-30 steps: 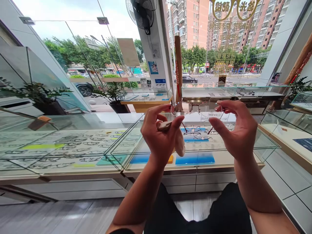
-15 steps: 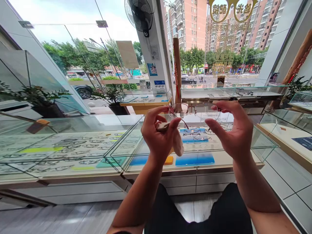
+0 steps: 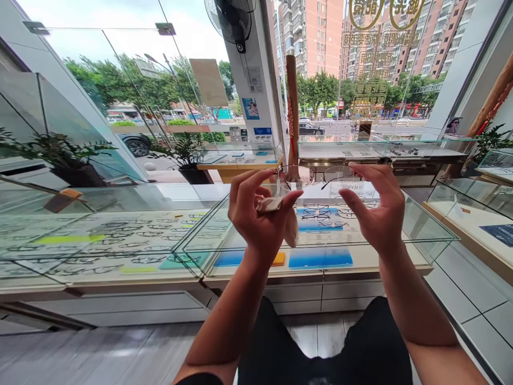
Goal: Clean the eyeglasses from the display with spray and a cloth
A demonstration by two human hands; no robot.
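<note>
Up above the bench (image 3: 356,274), with free air between the left hand (image 3: 256,211) and the right hand (image 3: 379,208). Well clear of the glass top (image 3: 436,235), whose thin edges run below and out past both hands. At the near side, level with the bench front, dark-clothed knees (image 3: 272,342) with bare floor (image 3: 318,334) between.

Held out level between both hands: eyeglasses (image 3: 318,175), clear-lensed, thin and reddish-dark in the rim, with one slim temple slanting down beneath. At the left end, fingers curled, forefinger tip against the rim, and a pale cloth (image 3: 291,230) gripped in the palm, hanging down. At the right end, forefinger tip at the rim, thumb lower and apart; impossible to tell how firmly pinched.

Under the glass, rows of spectacle frames (image 3: 316,216), blue panels (image 3: 320,258) and an orange block (image 3: 278,259). Beyond, more display cases (image 3: 344,152), a wooden post (image 3: 292,107), a wall fan (image 3: 230,24) and potted plants (image 3: 186,152) by tall windows.
</note>
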